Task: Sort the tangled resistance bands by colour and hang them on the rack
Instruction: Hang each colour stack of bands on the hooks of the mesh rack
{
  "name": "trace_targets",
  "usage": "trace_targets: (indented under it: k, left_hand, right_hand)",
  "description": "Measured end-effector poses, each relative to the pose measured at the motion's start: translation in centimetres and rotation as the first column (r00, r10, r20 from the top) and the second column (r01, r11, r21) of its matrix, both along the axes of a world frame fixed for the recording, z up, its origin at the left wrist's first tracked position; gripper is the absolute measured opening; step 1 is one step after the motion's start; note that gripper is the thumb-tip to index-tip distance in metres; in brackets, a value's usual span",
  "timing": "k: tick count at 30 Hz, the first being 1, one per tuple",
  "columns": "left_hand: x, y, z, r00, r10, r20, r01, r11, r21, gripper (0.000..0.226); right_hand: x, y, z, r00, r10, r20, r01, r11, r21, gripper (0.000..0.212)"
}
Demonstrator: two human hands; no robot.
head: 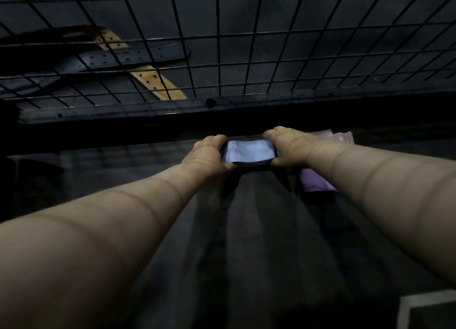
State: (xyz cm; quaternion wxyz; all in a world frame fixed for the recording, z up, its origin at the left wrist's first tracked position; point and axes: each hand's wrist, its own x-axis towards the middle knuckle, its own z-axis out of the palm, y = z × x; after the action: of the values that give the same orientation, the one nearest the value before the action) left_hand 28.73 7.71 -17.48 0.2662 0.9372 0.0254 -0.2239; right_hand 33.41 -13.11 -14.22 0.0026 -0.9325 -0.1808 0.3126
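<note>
Forearms (98,230) over dark surface (246,242) | left hand (209,155), right hand (288,148) grip blue band (248,152) | wire rack (217,44) behind, dim room

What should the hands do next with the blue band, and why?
Probably lift the blue band up toward the wire rack. The left hand and right hand grip its ends, and the purple bands lie off to its right.

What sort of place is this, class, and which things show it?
Likely a gym storage corner: a wire grid rack, a punched tan belt and black belt behind it, and a pale blue resistance band gripped by the left hand and right hand.
</note>
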Motion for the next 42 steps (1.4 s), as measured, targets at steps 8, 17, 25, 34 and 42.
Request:
trace_targets:
  k: [8, 17, 25, 34, 42]
  left_hand:
    - [0.2, -0.7, -0.6, 0.999, -0.005, -0.034, 0.006, 1.000, 0.028, 0.075]
    - [-0.2, -0.9, -0.6, 1.000, -0.031, 0.002, 0.031, 1.000, 0.006, 0.085]
    - [-0.6, -0.6, -0.2, 0.993, -0.118, 0.007, 0.118, 0.993, -0.009, 0.071]
    - [-1.6, -0.2, -0.2, 0.996, -0.077, 0.034, 0.081, 0.987, -0.136, 0.070]
    - [-2.0, 0.3, -0.1, 0.982, -0.179, 0.060, 0.185, 0.976, -0.115, 0.073]
  right_hand:
    - [-0.5, 0.1, -0.3, 0.999, 0.032, 0.030, -0.031, 0.998, -0.046, 0.097]
    - [-2.0, 4.3, -1.9, 0.978, 0.172, 0.120, -0.176, 0.984, 0.022, 0.093]
    - [-2.4, 5.3, -1.9, 0.987, 0.130, 0.092, -0.137, 0.988, 0.067, 0.091]
    - [-2.8, 5.4, -1.8, 0.991, 0.091, 0.094, -0.105, 0.981, 0.161, 0.069]
    - [-3.0, 4.8, 0.9, 0.971, 0.206, 0.123, -0.225, 0.959, 0.174, 0.064]
